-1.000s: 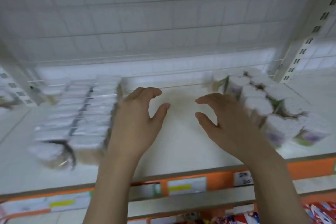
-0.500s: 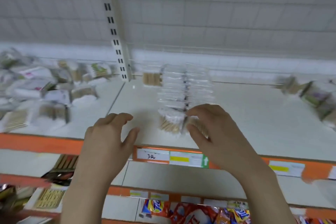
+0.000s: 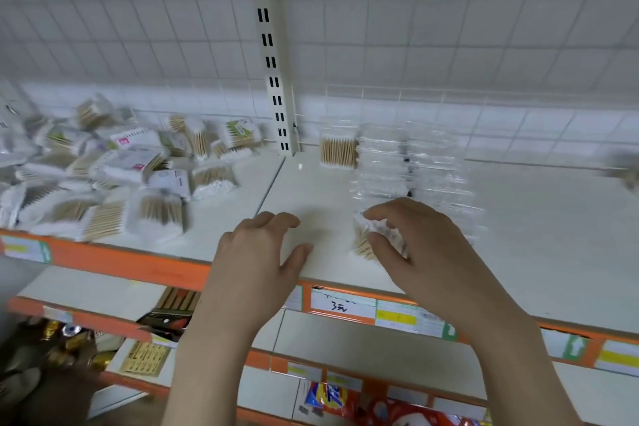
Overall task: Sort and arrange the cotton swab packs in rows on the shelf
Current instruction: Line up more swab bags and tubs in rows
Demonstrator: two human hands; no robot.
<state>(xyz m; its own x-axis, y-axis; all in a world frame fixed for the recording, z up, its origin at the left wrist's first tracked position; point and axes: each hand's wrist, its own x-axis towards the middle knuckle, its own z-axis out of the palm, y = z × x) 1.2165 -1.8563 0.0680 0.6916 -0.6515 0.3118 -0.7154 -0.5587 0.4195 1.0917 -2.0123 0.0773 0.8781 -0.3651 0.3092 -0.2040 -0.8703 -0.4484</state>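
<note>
A loose pile of cotton swab packs (image 3: pixel 114 176) lies on the left section of the white shelf (image 3: pixel 311 190). Right of the upright post, clear swab packs (image 3: pixel 408 166) stand in two rows running back to front. My left hand (image 3: pixel 262 252) hovers over the shelf's front edge, fingers loosely curled, holding nothing. My right hand (image 3: pixel 422 252) is curved in front of the frontmost pack (image 3: pixel 361 242) of the left row and partly hides it. Blur keeps me from seeing whether the fingers touch it.
A slotted upright post (image 3: pixel 273 79) divides the two shelf sections. Orange rails with price labels (image 3: pixel 342 304) run along the front. Lower shelves hold boxed goods (image 3: pixel 166 315) and bright bags (image 3: pixel 332 398). More blurred packs (image 3: pixel 626 169) sit at the far right.
The view has swung left, bringing the loose pile into sight and pushing the heart-shaped packs out to the right. Both hands keep the same curled pose and hold nothing.
</note>
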